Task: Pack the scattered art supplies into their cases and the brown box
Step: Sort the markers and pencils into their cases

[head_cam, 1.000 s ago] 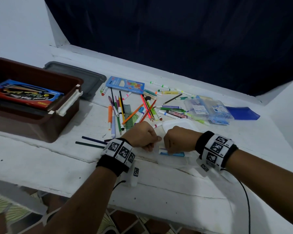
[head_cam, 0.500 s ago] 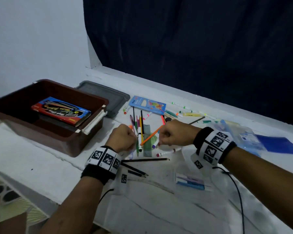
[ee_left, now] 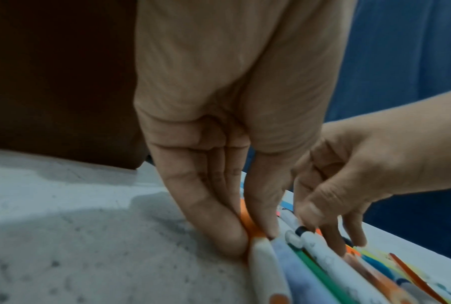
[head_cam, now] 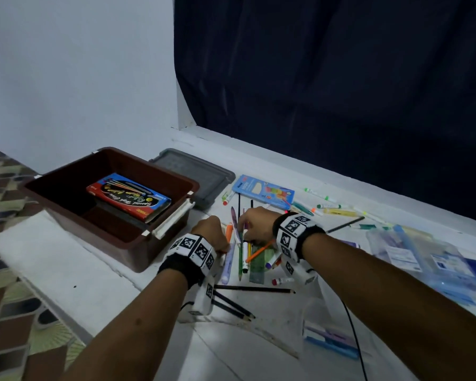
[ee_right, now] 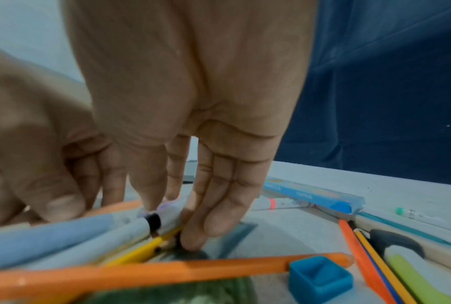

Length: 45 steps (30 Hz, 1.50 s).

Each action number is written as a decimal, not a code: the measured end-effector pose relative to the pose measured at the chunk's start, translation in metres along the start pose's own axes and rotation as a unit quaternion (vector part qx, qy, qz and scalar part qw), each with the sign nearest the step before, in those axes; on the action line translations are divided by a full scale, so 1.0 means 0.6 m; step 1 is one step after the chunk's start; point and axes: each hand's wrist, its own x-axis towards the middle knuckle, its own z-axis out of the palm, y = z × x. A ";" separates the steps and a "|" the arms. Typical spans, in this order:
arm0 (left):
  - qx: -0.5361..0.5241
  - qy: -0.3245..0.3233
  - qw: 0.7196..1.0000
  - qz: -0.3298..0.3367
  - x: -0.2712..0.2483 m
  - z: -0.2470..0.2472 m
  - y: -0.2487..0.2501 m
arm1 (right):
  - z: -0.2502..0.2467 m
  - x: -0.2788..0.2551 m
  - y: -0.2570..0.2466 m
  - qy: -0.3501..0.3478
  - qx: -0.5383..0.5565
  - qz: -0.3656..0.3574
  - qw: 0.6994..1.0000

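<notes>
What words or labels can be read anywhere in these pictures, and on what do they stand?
"NEON": on the blue flat box on the table, head view; its smaller print is too blurred to read.
Script on the red and black box inside the brown box: upside down, too blurred to read.
Stickers on the clear plastic case: too small to read.
Wristband squares: patterns, no words.
</notes>
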 end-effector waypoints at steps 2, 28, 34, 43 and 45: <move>0.000 -0.004 1.000 -0.006 0.000 -0.004 -0.004 | 0.002 0.003 0.012 -0.006 -0.008 0.000 1.000; 0.008 0.016 1.000 -0.025 0.008 0.001 -0.022 | -0.020 0.043 0.001 0.001 -0.014 0.122 0.992; -0.001 0.019 1.000 -0.021 0.004 0.000 -0.022 | -0.054 -0.004 0.005 0.049 -0.002 0.125 0.991; 0.010 0.013 1.000 0.018 -0.017 -0.011 -0.021 | -0.045 -0.192 0.043 0.108 0.098 0.097 0.985; 0.009 0.022 0.999 0.045 -0.030 -0.019 -0.010 | -0.028 -0.253 0.053 0.149 0.130 0.109 0.974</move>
